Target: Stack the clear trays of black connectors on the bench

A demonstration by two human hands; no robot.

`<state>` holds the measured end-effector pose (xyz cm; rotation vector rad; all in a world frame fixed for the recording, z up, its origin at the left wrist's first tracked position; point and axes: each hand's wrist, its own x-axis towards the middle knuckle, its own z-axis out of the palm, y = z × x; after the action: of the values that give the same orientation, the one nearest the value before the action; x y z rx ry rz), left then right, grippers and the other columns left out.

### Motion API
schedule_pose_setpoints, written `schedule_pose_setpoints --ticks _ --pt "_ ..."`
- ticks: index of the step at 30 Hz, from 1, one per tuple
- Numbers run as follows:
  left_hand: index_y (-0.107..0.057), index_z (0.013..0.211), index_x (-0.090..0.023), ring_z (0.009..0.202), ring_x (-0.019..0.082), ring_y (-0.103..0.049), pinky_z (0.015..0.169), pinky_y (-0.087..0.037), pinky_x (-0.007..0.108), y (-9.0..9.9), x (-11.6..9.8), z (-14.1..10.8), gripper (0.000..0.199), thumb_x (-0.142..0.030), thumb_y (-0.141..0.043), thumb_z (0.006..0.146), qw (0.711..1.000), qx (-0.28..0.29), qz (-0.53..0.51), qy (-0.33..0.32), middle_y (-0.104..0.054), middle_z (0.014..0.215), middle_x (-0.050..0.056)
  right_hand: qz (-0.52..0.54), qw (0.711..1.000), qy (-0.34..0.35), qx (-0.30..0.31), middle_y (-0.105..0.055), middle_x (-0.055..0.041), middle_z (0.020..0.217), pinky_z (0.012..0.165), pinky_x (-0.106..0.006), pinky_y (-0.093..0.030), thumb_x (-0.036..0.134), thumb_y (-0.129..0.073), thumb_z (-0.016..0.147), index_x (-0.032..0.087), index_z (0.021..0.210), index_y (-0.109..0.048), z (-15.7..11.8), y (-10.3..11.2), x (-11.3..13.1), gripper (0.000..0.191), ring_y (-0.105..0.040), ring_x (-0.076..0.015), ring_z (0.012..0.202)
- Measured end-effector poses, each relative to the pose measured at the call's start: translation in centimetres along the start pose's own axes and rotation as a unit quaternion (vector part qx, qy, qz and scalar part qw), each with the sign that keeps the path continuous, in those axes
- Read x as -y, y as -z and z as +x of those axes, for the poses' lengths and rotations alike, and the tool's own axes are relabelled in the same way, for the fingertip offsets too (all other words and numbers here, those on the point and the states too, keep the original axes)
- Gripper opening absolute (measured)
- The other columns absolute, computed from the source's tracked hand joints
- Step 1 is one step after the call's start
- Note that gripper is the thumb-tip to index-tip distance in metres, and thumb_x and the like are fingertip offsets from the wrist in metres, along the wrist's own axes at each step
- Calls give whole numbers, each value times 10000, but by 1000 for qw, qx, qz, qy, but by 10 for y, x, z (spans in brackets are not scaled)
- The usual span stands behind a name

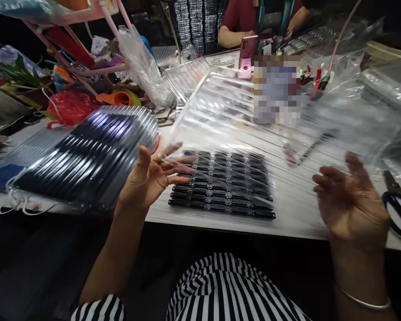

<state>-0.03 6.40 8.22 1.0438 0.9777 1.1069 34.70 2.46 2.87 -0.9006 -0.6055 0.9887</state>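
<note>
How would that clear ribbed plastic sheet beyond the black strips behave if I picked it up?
The clear ribbed plastic sheet looks thin and see-through, so it is probably light for its size. Its long ridges likely stiffen it lengthwise, though it may bend across them. Its glossy highlights suggest a smooth surface that could slip.

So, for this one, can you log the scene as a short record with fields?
Left hand: open, fingers spread by the black strips
Right hand: open, blurred, nearest the scissors
Strips: in rows on the white table
Clear ribbed sheet: blurred; hand contact unclear
Far side: person in dark red, upright phone
</note>
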Motion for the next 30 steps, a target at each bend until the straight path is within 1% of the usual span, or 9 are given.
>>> schedule_pose_setpoints --ticks 2,5,10,15,19,21,24,27,30 --pt "-580 1149 -136 768 266 -701 609 -580 362 -2 -3 1 532 -551 -541 818 1000 7 17 11 -725 884 138 -31 998 36 34 -710 -80 838 537 -233 -567 129 -588 737 200 1188 -606 2 -7 9 457 -687 -203 684" --pt "-559 1038 -168 726 234 -706 657 -586 370 -2 1 0 299 -320 -646 796 998 -25 45 -19 -729 774 76 -45 997 32 62 -705 -129 911 629 -282 -579 183 -610 752 145 1180 -607 6 -15 19 430 -692 -244 772" --pt "-506 992 -240 808 222 -704 817 -553 447 3 3 -3 224 -315 -623 817 988 -71 40 -130 -729 778 25 -97 985 -47 136 -713 -134 879 646 -318 -572 259 -637 802 129 1147 -610 8 -18 21 370 -692 -249 751" --pt "-514 1010 -254 771 218 -705 778 -560 414 13 -3 -5 270 -356 -645 796 987 -70 58 -132 -728 799 21 -133 980 -5 149 -718 -104 876 612 -254 -526 225 -666 802 153 1126 -627 6 -27 22 334 -669 -169 615" --pt "-533 1026 -253 732 201 -702 710 -570 355 23 -7 -5 274 -354 -643 797 985 -72 50 -151 -718 779 7 -146 979 23 142 -712 -118 812 841 -340 -496 246 -731 739 94 1094 -648 7 -37 27 395 -676 -219 790" --pt "-556 1044 -244 687 189 -692 638 -573 324 27 -9 -3 279 -359 -634 803 985 -65 50 -151 -700 743 1 -140 980 2 144 -706 -130 834 847 -397 -499 324 -722 745 103 1135 -629 11 -40 33 458 -666 -261 861" --pt "-582 1086 -217 673 168 -682 593 -565 281 31 -11 3 296 -370 -594 833 988 -66 40 -136 -679 739 8 -106 988 -53 102 -698 -111 815 732 -385 -548 281 -659 769 147 1063 -657 20 -43 41 323 -677 -245 779" --pt "-554 1179 -217 930 180 -671 808 -547 305 24 -7 7 346 -387 -525 878 987 -61 -23 -145 -688 1006 61 -53 998 -43 6 -686 -77 771 708 -284 -551 120 -583 773 164 835 -682 26 -45 42 124 -681 -197 774" --pt "-546 1219 -214 1099 219 -603 973 -462 381 3 8 0 379 -385 -520 881 989 -14 -71 -131 -625 1200 97 56 998 18 -32 -681 -42 908 849 -273 -517 119 -485 835 196 715 -662 18 -49 34 228 -633 -174 994"
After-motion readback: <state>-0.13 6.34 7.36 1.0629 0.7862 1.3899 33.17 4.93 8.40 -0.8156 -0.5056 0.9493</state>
